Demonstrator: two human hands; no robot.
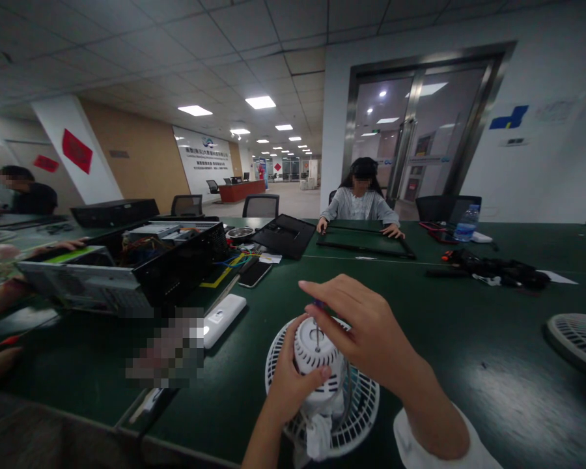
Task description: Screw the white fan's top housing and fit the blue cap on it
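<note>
White fan motor (317, 348), left hand (293, 384) around it, right hand (366, 329) on screwdriver (317, 332)

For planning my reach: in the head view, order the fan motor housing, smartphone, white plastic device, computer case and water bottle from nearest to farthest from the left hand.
From the left hand:
1. White fan motor housing: gripped in it.
2. White plastic device: on the table, to its left.
3. Black smartphone: just beyond that device.
4. Open computer case: farther left.
5. Water bottle: far side of the table, right.
</note>
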